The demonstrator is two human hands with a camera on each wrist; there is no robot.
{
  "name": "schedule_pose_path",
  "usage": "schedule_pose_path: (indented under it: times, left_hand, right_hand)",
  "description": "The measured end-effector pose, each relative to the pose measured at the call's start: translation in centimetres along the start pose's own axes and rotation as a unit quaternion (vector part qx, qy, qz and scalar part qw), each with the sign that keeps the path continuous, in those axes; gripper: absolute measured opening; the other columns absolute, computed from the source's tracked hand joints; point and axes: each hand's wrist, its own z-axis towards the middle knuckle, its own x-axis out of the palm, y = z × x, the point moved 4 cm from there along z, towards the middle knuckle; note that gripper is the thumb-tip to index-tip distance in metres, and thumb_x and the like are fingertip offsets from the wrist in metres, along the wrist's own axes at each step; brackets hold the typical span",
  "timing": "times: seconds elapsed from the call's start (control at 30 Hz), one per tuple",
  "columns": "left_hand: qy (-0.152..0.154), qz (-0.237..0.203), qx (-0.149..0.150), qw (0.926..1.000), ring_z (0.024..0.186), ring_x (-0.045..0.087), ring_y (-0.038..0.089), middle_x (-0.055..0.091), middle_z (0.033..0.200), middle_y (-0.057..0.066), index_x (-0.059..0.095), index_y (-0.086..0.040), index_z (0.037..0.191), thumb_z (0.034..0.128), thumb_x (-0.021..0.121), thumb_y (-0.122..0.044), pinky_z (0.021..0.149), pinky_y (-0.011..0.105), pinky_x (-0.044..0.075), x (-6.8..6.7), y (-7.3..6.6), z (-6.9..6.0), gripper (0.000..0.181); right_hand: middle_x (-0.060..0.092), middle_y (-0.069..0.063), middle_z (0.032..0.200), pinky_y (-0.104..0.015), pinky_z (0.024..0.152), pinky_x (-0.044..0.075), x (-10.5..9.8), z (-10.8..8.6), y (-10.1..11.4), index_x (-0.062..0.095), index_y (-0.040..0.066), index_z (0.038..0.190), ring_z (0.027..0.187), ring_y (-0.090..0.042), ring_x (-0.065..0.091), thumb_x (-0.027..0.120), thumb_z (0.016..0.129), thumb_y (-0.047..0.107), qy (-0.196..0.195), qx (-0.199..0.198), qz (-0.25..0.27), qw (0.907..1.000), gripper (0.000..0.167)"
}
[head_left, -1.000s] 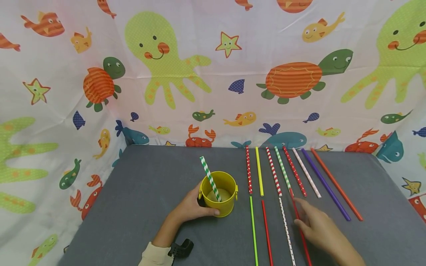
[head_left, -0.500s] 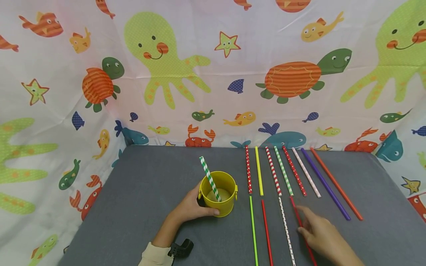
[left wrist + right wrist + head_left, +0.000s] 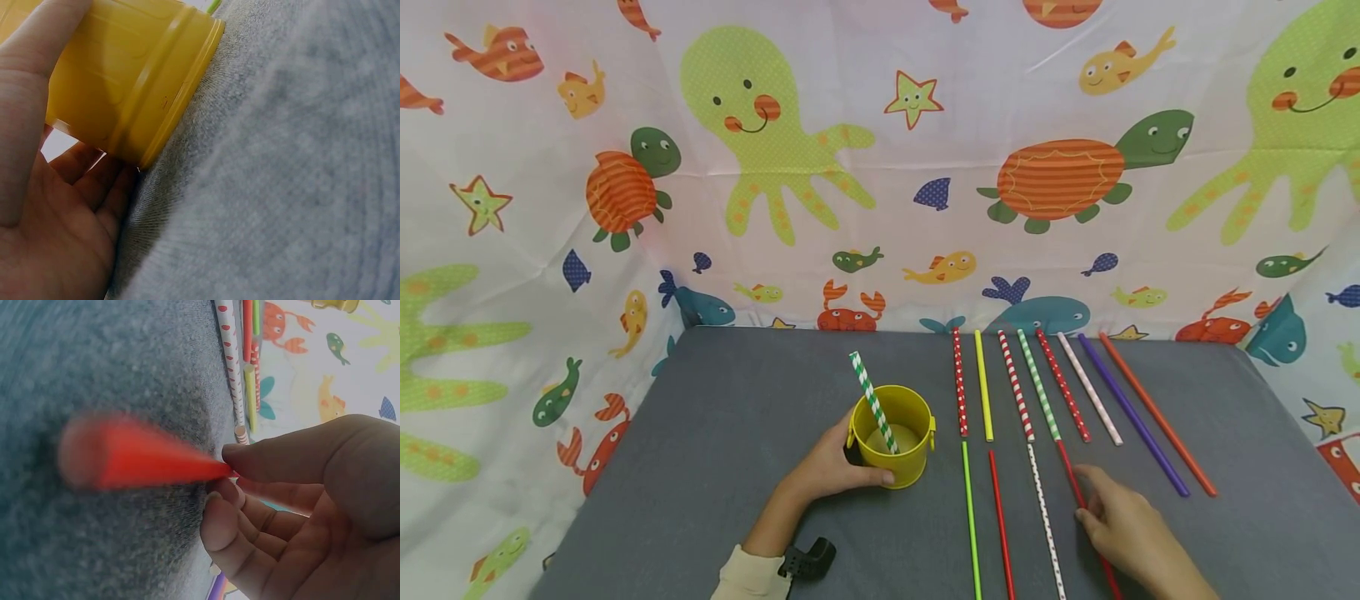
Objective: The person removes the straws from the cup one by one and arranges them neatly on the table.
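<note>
In the head view my left hand (image 3: pixel 833 465) grips a small yellow bucket (image 3: pixel 893 471) by its left side, thumb across the front. A green-and-white striped straw (image 3: pixel 871 396) leans inside, sticking up past the rim. The left wrist view shows the hand around the bucket's wall (image 3: pixel 106 75), its base on the cloth. Further right, my right hand (image 3: pixel 1126 523) pinches a plain red straw (image 3: pixel 137 456) between thumb and fingers. This straw lies slanted on the table, its far tip by the lower end of a pale green striped straw (image 3: pixel 1040 386).
A back row holds several straws, including a yellow one (image 3: pixel 984 387), a purple one (image 3: pixel 1133 415) and an orange one (image 3: pixel 1157 415). Nearer lie a lime green straw (image 3: pixel 972 517), another red straw (image 3: pixel 1001 521) and a red-speckled white straw (image 3: pixel 1047 517). A sea-animal curtain (image 3: pixel 880 200) stands behind.
My right hand has drawn the red straw slightly nearer and to the right. Its far tip no longer overlaps the pale green striped straw. The left hand and bucket have stayed still.
</note>
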Motion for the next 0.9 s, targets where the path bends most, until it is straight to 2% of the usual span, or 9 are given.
schedule_pose_path:
  times: [0.27, 0.63, 0.77, 0.9]
  left_hand:
    - [-0.002, 0.009, -0.005, 1.0000, 0.126, 0.051, 0.013, 0.054, 0.140, -0.012, 0.033, -0.031, 0.154, 0.0729, 0.092, -0.032, 0.111, 0.045, 0.034, -0.1, 0.5, 0.0, 0.100]
    - [-0.001, -0.001, -0.003, 1.0000, 0.126, 0.051, 0.014, 0.055, 0.140, -0.010, 0.033, -0.032, 0.153, 0.0734, 0.092, -0.032, 0.112, 0.045, 0.033, 0.0, 0.3, 0.1, 0.099]
    - [0.000, -0.003, -0.002, 1.0000, 0.125, 0.052, 0.014, 0.055, 0.139, -0.008, 0.035, -0.031, 0.152, 0.0732, 0.092, -0.030, 0.111, 0.046, 0.034, 0.0, 0.1, 0.1, 0.098]
    - [-0.002, -0.004, -0.006, 1.0000, 0.124, 0.052, 0.014, 0.056, 0.138, -0.010, 0.037, -0.032, 0.151, 0.0725, 0.093, -0.028, 0.111, 0.046, 0.034, 0.0, -0.1, 0.0, 0.097]
  right_hand:
    - [0.043, 0.010, 0.065, -0.029, 0.050, 0.034, 0.0, 0.1, 0.2, 0.060, -0.001, 0.124, 0.054, -0.003, 0.038, 0.080, 0.073, -0.004, -0.003, -0.012, -0.003, 0.9999, 0.055]
    - [0.045, 0.009, 0.065, -0.033, 0.050, 0.036, -0.6, 0.6, 0.3, 0.060, -0.001, 0.124, 0.055, -0.006, 0.041, 0.081, 0.076, 0.001, -0.005, -0.013, -0.013, 0.9998, 0.052]
    - [0.046, 0.007, 0.065, -0.035, 0.051, 0.037, -1.0, 1.2, 0.7, 0.060, 0.000, 0.125, 0.056, -0.009, 0.043, 0.080, 0.079, 0.005, 0.001, -0.008, -0.011, 0.9999, 0.050]
    - [0.046, 0.007, 0.067, -0.037, 0.055, 0.039, -1.4, 2.0, 2.0, 0.061, 0.000, 0.126, 0.060, -0.010, 0.044, 0.079, 0.081, 0.008, 0.003, -0.025, -0.007, 0.9997, 0.049]
